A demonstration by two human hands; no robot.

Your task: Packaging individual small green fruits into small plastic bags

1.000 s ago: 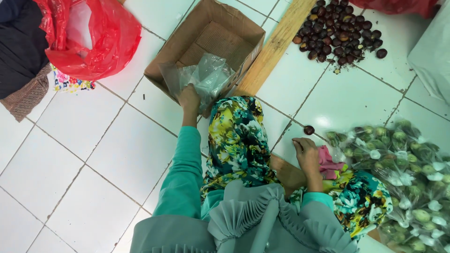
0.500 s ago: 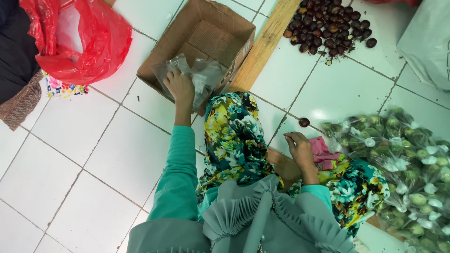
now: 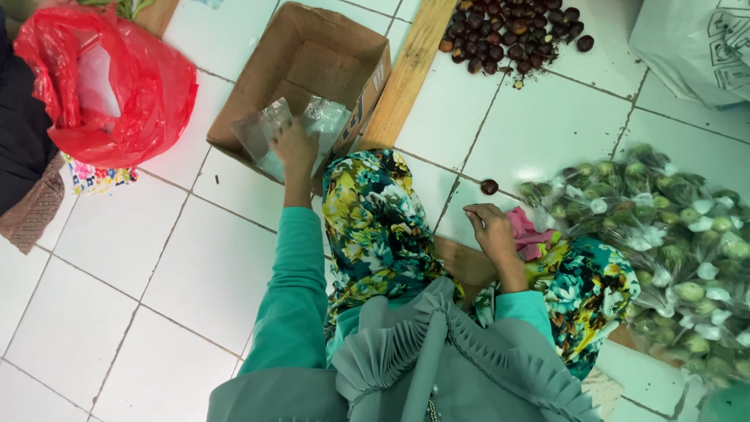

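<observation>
My left hand (image 3: 294,147) reaches far out to the cardboard box (image 3: 312,62), which lies open on the white tiled floor (image 3: 125,258) with its mouth turned towards me so I can get in without rising. My grip there is closed on a bunch of clear plastic bags (image 3: 269,129) that spill over the box's near edge; the thin film crumples under my fingers. My right hand (image 3: 492,230) rests low by my knee, fingers curled in with the tips together; whether they pinch anything I cannot tell. Just beyond it a single dark brown fruit (image 3: 489,187) sits alone on the tile, apart from the heap of dark brown fruits (image 3: 519,31) at the far side. A pink cloth (image 3: 527,234) lies touching my right hand.

A pale wooden plank (image 3: 406,70) runs from beside the box towards my lap, parting the box from the heap. To my right, a pile of small clear packets of green fruit (image 3: 672,242) sits close, within easy reach. Far right lies a white sack with dark printing (image 3: 695,47). At the far left is a red plastic bag (image 3: 109,86), loosely open, with dark folded cloth (image 3: 19,148) beside it.
</observation>
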